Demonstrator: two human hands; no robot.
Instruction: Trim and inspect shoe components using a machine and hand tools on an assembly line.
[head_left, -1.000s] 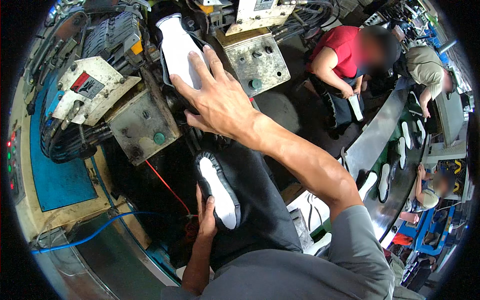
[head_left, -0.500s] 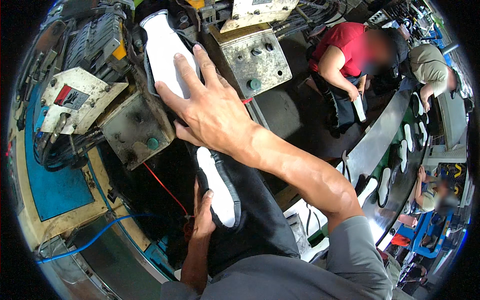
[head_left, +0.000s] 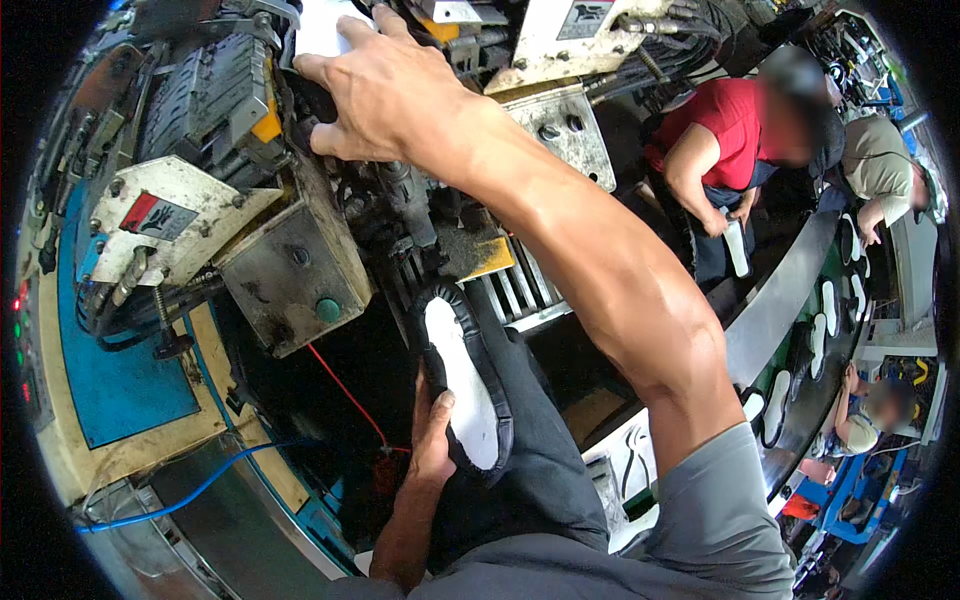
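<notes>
Shoe upper (head_left: 462,385) with a white insole facing up rests in the left hand (head_left: 432,440), low and close to the body; the fingers wrap its side from beneath and the thumb presses on the rim. Its long axis runs away from the body, toward the grey machine (head_left: 290,265). The right hand (head_left: 385,90) is stretched far forward, fingers spread flat on a second white-soled shoe (head_left: 320,25) mounted in the machine, well apart from the left one.
</notes>
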